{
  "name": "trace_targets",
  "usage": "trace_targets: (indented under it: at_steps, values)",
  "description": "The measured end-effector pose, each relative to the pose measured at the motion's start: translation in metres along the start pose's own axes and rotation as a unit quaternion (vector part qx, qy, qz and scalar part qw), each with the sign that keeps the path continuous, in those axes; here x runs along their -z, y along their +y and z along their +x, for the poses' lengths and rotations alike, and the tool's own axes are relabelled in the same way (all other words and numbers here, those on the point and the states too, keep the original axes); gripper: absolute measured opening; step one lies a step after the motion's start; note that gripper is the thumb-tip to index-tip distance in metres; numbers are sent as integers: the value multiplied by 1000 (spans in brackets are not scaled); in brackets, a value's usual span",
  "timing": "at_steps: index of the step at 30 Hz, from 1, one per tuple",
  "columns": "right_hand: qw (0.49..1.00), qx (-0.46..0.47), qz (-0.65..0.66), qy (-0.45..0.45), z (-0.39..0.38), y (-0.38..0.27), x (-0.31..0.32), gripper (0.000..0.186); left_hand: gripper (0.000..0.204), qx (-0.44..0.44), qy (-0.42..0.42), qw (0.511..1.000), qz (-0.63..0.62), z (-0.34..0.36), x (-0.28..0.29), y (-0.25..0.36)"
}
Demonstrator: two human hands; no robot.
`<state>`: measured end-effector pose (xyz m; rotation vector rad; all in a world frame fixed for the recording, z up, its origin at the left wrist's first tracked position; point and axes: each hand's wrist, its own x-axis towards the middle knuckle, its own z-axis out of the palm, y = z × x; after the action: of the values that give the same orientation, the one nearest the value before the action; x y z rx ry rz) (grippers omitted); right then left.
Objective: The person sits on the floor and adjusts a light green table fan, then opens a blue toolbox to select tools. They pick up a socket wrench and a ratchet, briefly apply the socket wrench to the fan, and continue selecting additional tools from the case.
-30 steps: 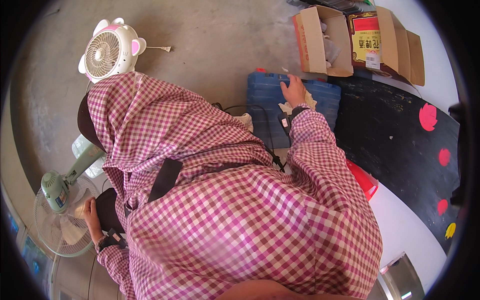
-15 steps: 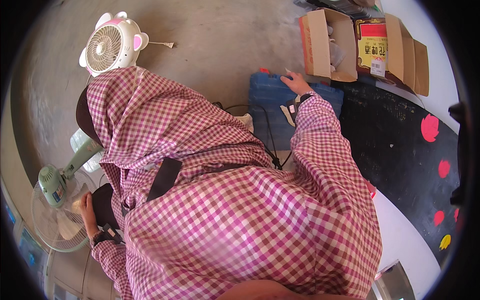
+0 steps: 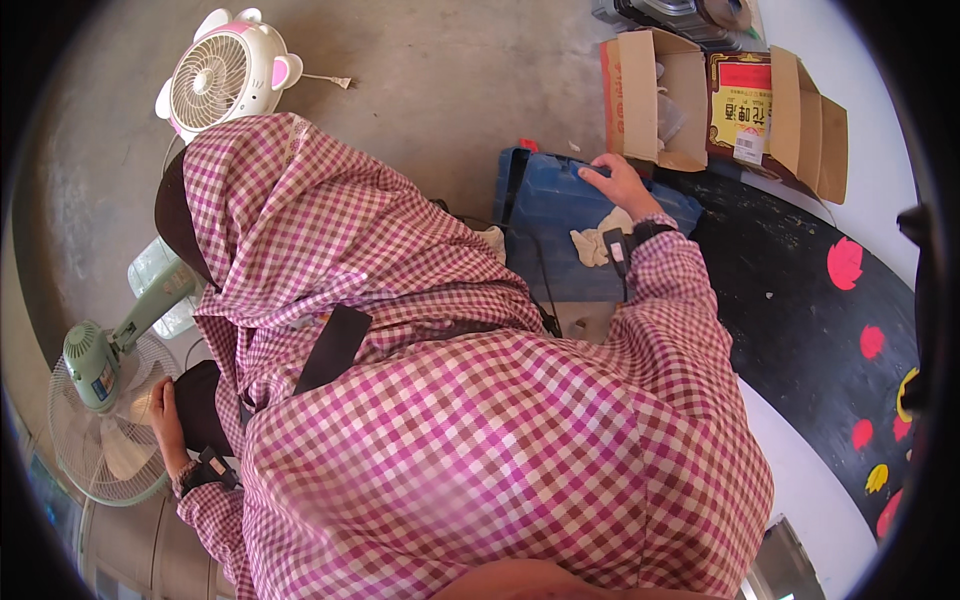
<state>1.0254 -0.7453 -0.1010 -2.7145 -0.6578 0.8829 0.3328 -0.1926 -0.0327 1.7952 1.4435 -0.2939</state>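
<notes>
Right hand [image 3: 622,185], fingers spread flat, rests on the blue case [image 3: 560,215] at upper centre, beside the cardboard box [image 3: 648,95]; left hand [image 3: 165,410], fingers loosely curled, touches the green fan [image 3: 105,420] at lower left, its stem slanting up-right

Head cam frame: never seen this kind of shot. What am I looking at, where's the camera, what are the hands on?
It is one fisheye camera worn on a person's head, looking straight down, so the checked pink smock fills the middle and edges bend. No robot, just two bare hands. The left hand rests on the green desk fan lying at the lower left. The right hand reaches onto a blue crate with a pale cloth beside it. Farther off on the concrete floor: a white and pink fan and open cardboard boxes.
</notes>
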Motion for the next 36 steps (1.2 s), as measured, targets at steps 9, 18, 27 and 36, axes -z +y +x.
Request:
trace_targets:
  at_steps: [9,18,27,36]
  values:
    - [981,-64,118,-143,-64,-37,66,28,34,11,-17,1000,-3,18,-5,-29]
    - [943,-146,184,-236,-96,-53,81,18,39,25,-52,997,49,21,-14,-26]
    - [946,-158,101,-265,-86,-93,96,24,38,3,-68,996,54,44,-5,-23]
    - [982,-123,130,-57,-118,-55,52,27,37,-44,-51,993,101,23,-1,56]
